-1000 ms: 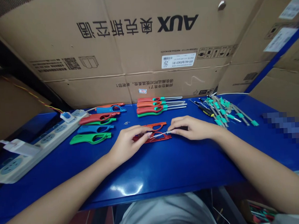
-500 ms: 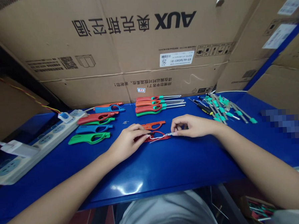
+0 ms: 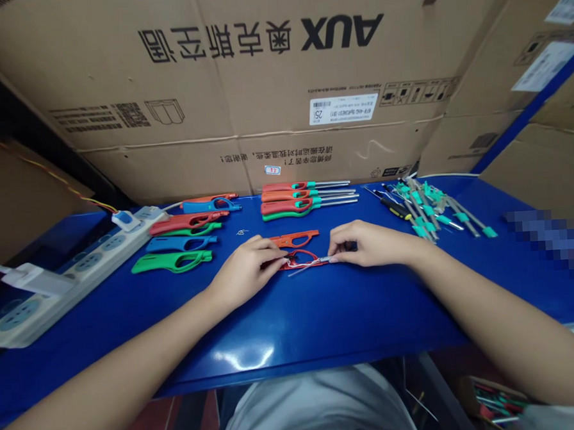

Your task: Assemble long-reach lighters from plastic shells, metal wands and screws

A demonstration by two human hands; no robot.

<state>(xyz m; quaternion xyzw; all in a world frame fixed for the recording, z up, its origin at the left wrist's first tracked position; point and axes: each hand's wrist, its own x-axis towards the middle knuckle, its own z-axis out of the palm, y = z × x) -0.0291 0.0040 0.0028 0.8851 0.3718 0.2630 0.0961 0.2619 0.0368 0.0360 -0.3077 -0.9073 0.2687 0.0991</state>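
Note:
My left hand (image 3: pixel 246 268) pinches a small dark part, mostly covered by the fingertips, at the left end of a red lighter shell half (image 3: pixel 312 256). A thin white wire (image 3: pixel 303 265) runs over the shell toward my right hand (image 3: pixel 369 243). There the closed fingers grip a small grey metal piece (image 3: pixel 324 260) at the shell's narrow end. A thin clear tube (image 3: pixel 299 271) slants out below the shell. Just behind it lies an orange lighter shell half (image 3: pixel 300 238), partly hidden by my left fingers.
Several lighter shells (image 3: pixel 174 262) lie at left beside a white power strip (image 3: pixel 64 291). Lighters with metal barrels (image 3: pixel 286 206) are stacked at the back. To the right are a screwdriver (image 3: pixel 395 207) and a pile of metal tubes with green ends (image 3: pixel 424 211). Cardboard (image 3: pixel 243 114) stands behind.
The dark part and the wire have come down closer onto the red shell. Both hands stay in nearly the same place, still pinching; the camera view has shifted slightly.

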